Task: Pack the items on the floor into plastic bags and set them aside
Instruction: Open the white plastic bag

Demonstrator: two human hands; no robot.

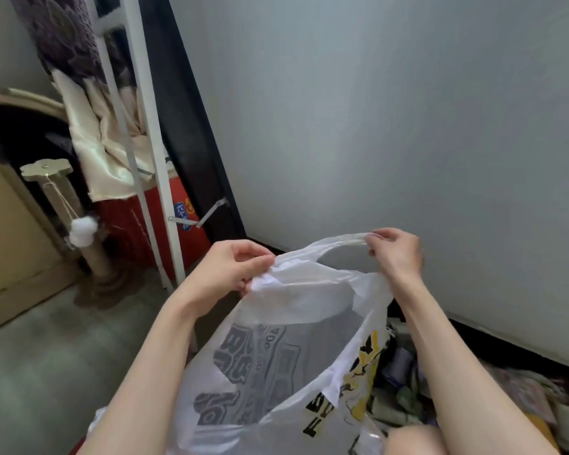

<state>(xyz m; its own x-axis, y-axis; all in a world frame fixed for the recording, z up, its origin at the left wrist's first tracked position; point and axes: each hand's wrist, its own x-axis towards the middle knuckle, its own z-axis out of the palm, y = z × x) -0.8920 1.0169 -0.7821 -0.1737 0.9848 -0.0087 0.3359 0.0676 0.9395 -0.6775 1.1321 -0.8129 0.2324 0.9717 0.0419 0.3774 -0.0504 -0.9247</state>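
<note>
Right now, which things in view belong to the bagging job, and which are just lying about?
Part of the job:
white plastic bag, gripped by left hand and right hand
pile of items on the floor

Just lying about:
cat scratching post
red box
white rack
cardboard box

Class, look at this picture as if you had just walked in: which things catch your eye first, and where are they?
A white plastic bag with dark printing fills the lower middle, pulled open by the left hand gripping its rim and the right hand pinching a handle. At the left stands a cat scratching post with a dangling white pompom, beside a red box.
</note>
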